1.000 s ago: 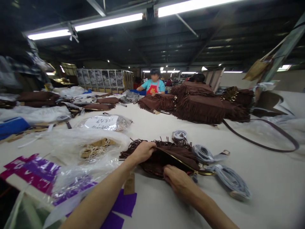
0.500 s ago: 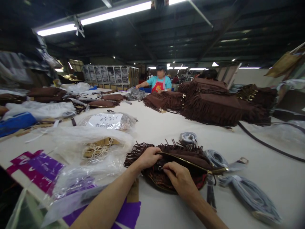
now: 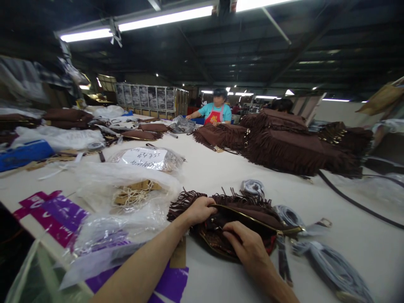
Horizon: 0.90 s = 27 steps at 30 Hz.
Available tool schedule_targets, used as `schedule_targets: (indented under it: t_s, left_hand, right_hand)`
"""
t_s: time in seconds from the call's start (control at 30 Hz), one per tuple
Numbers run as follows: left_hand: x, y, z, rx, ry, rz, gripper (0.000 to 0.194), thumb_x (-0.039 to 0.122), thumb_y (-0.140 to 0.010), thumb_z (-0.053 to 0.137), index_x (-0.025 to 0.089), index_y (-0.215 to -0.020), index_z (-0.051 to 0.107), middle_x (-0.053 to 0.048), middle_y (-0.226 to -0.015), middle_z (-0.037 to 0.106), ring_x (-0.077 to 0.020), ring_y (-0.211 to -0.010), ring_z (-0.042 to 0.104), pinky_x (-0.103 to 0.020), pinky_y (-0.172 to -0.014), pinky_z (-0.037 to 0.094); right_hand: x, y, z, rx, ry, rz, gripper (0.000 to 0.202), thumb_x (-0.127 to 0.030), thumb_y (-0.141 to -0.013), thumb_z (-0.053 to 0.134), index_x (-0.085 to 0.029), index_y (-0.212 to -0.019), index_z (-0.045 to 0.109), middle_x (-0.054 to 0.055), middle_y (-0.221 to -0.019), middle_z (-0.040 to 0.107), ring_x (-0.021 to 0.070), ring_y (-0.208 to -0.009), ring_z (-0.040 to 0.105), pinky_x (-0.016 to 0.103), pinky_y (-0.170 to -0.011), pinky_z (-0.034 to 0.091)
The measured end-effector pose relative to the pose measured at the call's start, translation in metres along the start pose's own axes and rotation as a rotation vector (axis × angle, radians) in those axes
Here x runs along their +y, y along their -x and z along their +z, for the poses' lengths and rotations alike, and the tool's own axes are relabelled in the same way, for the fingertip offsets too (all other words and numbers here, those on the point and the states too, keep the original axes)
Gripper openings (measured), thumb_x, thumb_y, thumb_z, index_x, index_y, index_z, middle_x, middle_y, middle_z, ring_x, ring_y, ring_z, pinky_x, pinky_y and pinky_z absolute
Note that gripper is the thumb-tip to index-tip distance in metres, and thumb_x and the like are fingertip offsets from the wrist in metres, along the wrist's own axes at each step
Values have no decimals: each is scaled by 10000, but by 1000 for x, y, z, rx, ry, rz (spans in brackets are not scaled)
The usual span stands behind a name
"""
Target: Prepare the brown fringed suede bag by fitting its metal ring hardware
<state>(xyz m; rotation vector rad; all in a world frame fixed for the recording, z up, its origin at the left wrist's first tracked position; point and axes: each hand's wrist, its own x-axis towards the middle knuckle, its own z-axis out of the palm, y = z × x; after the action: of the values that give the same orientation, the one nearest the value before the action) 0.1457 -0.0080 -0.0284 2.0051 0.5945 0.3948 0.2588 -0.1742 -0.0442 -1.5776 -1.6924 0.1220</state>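
Observation:
A dark brown fringed bag (image 3: 252,210) lies on the table with its gold-zippered mouth gaping toward me. My left hand (image 3: 200,210) is closed on the left end of the bag's far edge, its fingertips curled over the rim. Inside the mouth, my right hand (image 3: 244,242) has thumb and forefinger pinched near the dark lining; what they hold is too small to make out. A zipper pull with a dark tassel (image 3: 284,259) hangs off the bag's right end.
Wrapped straps (image 3: 336,267) lie right of the bag, and a smaller wrapped coil (image 3: 252,187) sits behind it. Plastic bags (image 3: 126,227) cover the left side. Fringed brown bags (image 3: 293,147) are piled at back right. Across the table works a person in a red apron (image 3: 213,117).
My right hand has shifted slightly right inside the bag's mouth, fingers still pinched. My left hand keeps its hold on the rim. The whole view has moved a little.

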Motion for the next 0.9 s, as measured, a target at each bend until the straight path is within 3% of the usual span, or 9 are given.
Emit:
schedule_targets:
  t_s: [0.1, 0.27, 0.37, 0.53, 0.63, 0.73, 0.8, 0.9]
  left_hand:
    - [-1, 0, 0, 2, 18, -15, 104, 183, -682, 522, 134, -701, 612, 28, -634, 529, -122, -631, 457, -216, -575, 340]
    - [-1, -1, 1, 19, 42, -41, 123, 189, -688, 527, 126, -721, 626, 23, -628, 525, -128, -630, 459, -222, -569, 340]
    - [-2, 0, 1, 26, 53, -45, 114, 180, -684, 537, 124, -718, 631, 25, -625, 525, -129, -631, 463, -225, -580, 350]
    - [-6, -1, 3, 35, 89, -35, 94, 154, -678, 531, 123, -686, 620, 27, -614, 517, -129, -620, 459, -238, -610, 380]
    - [-6, -1, 5, 24, 132, -15, 108, 141, -671, 532, 117, -710, 630, 10, -649, 553, -145, -664, 498, -258, -674, 421]
    - [-3, 3, 2, -14, 221, 51, 340, 91, -643, 514, 121, -953, 652, -28, -844, 640, -166, -820, 575, -272, -781, 456]
    - [1, 8, -5, -73, 323, 192, 500, 51, -604, 502, 149, -1074, 643, -62, -1108, 629, -184, -1001, 578, -297, -899, 443]
    - [6, 18, -19, -214, 405, 401, 373, 46, -616, 495, 160, -891, 720, -62, -1312, 546, -224, -1180, 515, -350, -1042, 360]
  right_hand:
    - [0, 4, -3, 40, 8, 77, 120, -263, -916, 515, -219, -848, 602, 7, -824, 644, 173, -765, 619, 252, -714, 471]
    - [1, 6, 2, -43, 29, 109, 110, -260, -905, 510, -220, -822, 571, -5, -783, 637, 169, -720, 610, 245, -682, 470]
    - [2, 2, 10, 0, 17, 125, 79, -269, -905, 522, -219, -857, 559, -4, -786, 646, 166, -702, 618, 234, -659, 482]
    - [4, -6, 25, 41, -22, -2, 174, -235, -919, 497, -227, -1037, 625, 26, -927, 672, 181, -848, 646, 248, -782, 498]
    - [3, -6, 27, 52, -49, -14, 177, -269, -942, 478, -225, -928, 649, 29, -867, 653, 181, -810, 632, 246, -750, 491]
    - [3, -5, 25, 68, -85, 60, 190, -331, -928, 519, -210, -836, 633, 16, -804, 644, 176, -747, 614, 236, -709, 482]
    - [3, -4, 23, 68, -115, 134, 201, -364, -904, 555, -206, -803, 629, -1, -756, 635, 168, -703, 597, 226, -676, 472]
    - [1, -2, 23, 82, -183, 254, 207, -389, -879, 575, -206, -801, 629, -23, -678, 594, 154, -627, 552, 222, -607, 443]
